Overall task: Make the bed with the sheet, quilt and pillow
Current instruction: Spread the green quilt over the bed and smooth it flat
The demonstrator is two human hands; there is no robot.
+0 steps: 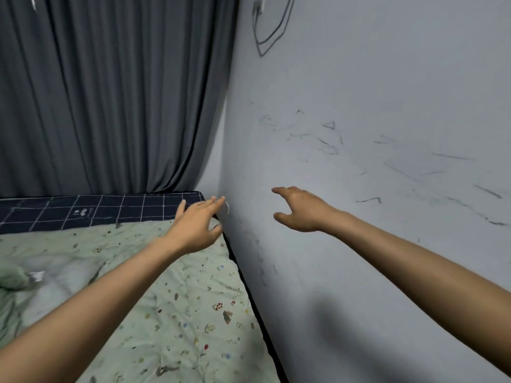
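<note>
A pale green quilt (171,294) with small flower prints lies spread over the bed, rumpled at the left. Beyond its far edge shows a dark navy sheet (116,208) with a white grid. My left hand (197,225) hovers over the quilt's far right corner with fingers stretched out, holding nothing. My right hand (300,210) is out in front of the wall, fingers spread and empty. No pillow is in view.
A white wall (373,161) with dark scribble marks runs tight along the bed's right side. Grey curtains (110,92) hang behind the bed's far end. A cable (272,31) loops down from a socket high on the wall.
</note>
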